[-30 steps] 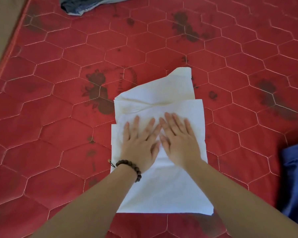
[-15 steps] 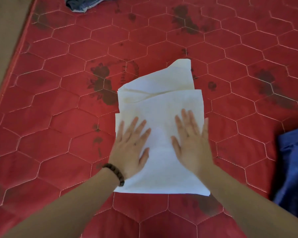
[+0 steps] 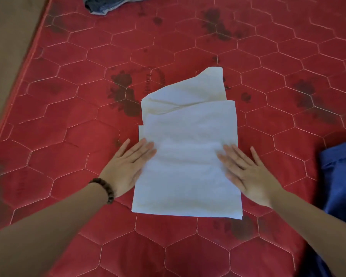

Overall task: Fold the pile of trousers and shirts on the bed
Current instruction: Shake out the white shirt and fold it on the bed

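A white garment [image 3: 188, 148] lies folded into a rough rectangle in the middle of the red quilted bed [image 3: 72, 148], with an uneven flap sticking out at its far end. My left hand [image 3: 126, 168], with a bead bracelet on the wrist, lies flat with straight fingers on the garment's left edge. My right hand [image 3: 246, 172] lies flat on its right edge, fingers spread. Neither hand grips the cloth.
A dark blue garment [image 3: 340, 176] lies at the right edge of the view. A grey-blue garment [image 3: 106, 4] sits at the far top of the bed. The bed's left edge [image 3: 18, 80] runs diagonally, with brown floor beyond.
Both hands have slid apart from the middle of the white garment out to its left and right edges, smoothing it flat.
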Motion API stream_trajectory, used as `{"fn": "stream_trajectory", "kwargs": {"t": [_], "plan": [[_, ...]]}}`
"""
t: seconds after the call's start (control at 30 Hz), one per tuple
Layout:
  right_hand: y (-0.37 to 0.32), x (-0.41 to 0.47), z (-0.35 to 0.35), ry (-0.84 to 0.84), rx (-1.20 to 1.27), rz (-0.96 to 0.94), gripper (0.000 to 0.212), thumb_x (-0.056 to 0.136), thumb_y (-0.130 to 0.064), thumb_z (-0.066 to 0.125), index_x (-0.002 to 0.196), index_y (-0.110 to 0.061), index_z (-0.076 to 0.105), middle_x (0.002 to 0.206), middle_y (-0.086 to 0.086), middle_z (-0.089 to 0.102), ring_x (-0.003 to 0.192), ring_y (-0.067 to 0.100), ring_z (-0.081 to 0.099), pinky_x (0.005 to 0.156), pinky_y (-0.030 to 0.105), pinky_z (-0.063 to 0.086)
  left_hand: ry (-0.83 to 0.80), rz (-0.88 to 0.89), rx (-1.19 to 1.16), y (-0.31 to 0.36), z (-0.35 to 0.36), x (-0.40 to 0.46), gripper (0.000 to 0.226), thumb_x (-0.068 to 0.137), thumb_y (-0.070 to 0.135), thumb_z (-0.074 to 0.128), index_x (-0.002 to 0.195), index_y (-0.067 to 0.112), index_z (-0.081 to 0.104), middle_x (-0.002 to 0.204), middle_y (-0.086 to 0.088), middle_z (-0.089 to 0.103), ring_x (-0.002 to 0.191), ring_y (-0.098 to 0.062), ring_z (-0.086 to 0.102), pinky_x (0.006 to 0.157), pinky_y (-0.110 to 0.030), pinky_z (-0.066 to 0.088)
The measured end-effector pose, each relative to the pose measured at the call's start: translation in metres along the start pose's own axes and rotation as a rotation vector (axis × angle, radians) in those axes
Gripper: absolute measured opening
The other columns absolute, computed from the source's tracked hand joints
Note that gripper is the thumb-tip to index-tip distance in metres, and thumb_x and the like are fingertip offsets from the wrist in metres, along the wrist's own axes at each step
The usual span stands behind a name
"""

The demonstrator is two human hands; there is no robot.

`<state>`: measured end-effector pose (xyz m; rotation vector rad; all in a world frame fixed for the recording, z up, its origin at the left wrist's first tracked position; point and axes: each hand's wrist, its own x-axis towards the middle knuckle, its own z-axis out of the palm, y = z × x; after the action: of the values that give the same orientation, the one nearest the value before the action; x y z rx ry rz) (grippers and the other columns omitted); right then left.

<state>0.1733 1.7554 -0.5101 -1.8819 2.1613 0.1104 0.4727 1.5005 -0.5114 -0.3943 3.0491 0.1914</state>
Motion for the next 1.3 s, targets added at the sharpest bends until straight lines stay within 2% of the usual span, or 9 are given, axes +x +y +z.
{"fn": "stream_trajectory", "kwargs": {"t": [0.1,0.2,0.43,0.57,0.7,0.8,0.9,0.97,1.3], "plan": [[0.025,-0.006,-0.016,0.074,-0.056,-0.001,0.084,0.086,-0.009,0.061,0.154,-0.025,0.015,0.162,0.001,0.01,0.149,0.021,0.009,0.116,0.056,0.015,0.034,0.06,0.101,-0.021,-0.016,0.004,0.09,0.063,-0.014,0.062,0.145,0.016,0.039,0.153,-0.005,0.031,0.143,-0.029,0.025,0.117,-0.049,0.013],[0.03,-0.003,-0.021,0.024,-0.154,-0.102,0.099,0.069,-0.001,0.076,0.152,-0.022,0.026,0.16,0.004,0.021,0.147,0.025,0.02,0.115,0.056,0.021,-0.028,0.281,0.191,-0.019,-0.015,0.011,0.088,0.063,-0.013,0.059,0.144,0.018,0.042,0.152,-0.003,0.033,0.142,-0.029,0.026,0.119,-0.047,0.016],[0.005,0.029,-0.013,-0.007,-0.035,-0.205,0.105,0.065,0.027,0.05,0.149,-0.029,0.02,0.158,-0.002,0.021,0.147,0.021,0.015,0.12,0.044,0.016,-0.139,0.183,-0.015,-0.001,0.003,0.029,0.083,0.079,-0.012,0.046,0.149,0.024,0.02,0.156,0.004,0.018,0.146,-0.019,0.01,0.12,-0.039,0.012],[0.005,0.026,-0.033,-0.182,0.436,-0.068,0.063,0.097,-0.003,0.049,0.141,-0.044,0.031,0.148,-0.023,0.026,0.14,-0.011,0.011,0.116,0.014,-0.002,-0.216,0.041,-0.448,0.001,-0.019,0.034,0.048,0.096,0.022,0.056,0.142,0.027,0.043,0.149,0.012,0.03,0.143,-0.007,0.019,0.119,-0.023,0.008],[0.016,0.035,-0.074,-0.269,1.053,0.221,0.04,0.094,-0.002,0.054,0.118,-0.032,0.068,0.113,-0.02,0.068,0.11,-0.003,0.06,0.088,0.008,0.045,-0.263,-0.381,-1.2,-0.006,-0.064,0.047,0.023,0.093,0.001,0.055,0.103,0.011,0.073,0.1,0.008,0.072,0.091,-0.004,0.066,0.079,-0.017,0.051],[0.032,0.073,-0.078,-0.191,1.188,0.64,0.019,0.097,0.003,0.048,0.085,0.0,0.062,0.077,0.005,0.064,0.089,0.018,0.059,0.058,0.008,0.046,-0.002,-0.569,-1.196,-0.015,-0.07,0.08,0.015,0.086,0.007,0.058,0.08,-0.006,0.062,0.067,0.001,0.058,0.063,-0.013,0.052,0.058,-0.025,0.043],[0.02,0.104,-0.061,0.032,1.278,0.834,0.022,0.097,-0.029,0.055,0.098,-0.009,0.066,0.094,0.005,0.068,0.093,0.022,0.062,0.078,0.03,0.051,0.156,-0.963,-1.171,-0.003,-0.048,0.109,0.02,0.09,0.032,0.062,0.076,0.017,0.06,0.074,0.006,0.061,0.071,-0.016,0.055,0.062,-0.026,0.042],[0.009,0.104,-0.051,0.175,1.235,0.839,0.023,0.094,-0.035,0.057,0.095,-0.016,0.068,0.092,0.003,0.068,0.084,0.022,0.062,0.075,0.035,0.048,0.266,-1.137,-1.15,0.009,-0.028,0.115,0.03,0.088,0.045,0.061,0.076,0.018,0.056,0.076,0.004,0.059,0.072,-0.02,0.054,0.064,-0.032,0.043],[0.001,0.115,-0.04,0.398,1.011,0.791,0.026,0.092,-0.032,0.056,0.075,-0.014,0.051,0.066,-0.007,0.049,0.058,0.01,0.043,0.051,0.024,0.031,0.453,-0.932,-1.035,0.001,-0.017,0.122,0.022,0.095,0.037,0.05,0.074,0.035,0.058,0.067,0.015,0.06,0.058,-0.001,0.052,0.055,-0.027,0.043]]}}
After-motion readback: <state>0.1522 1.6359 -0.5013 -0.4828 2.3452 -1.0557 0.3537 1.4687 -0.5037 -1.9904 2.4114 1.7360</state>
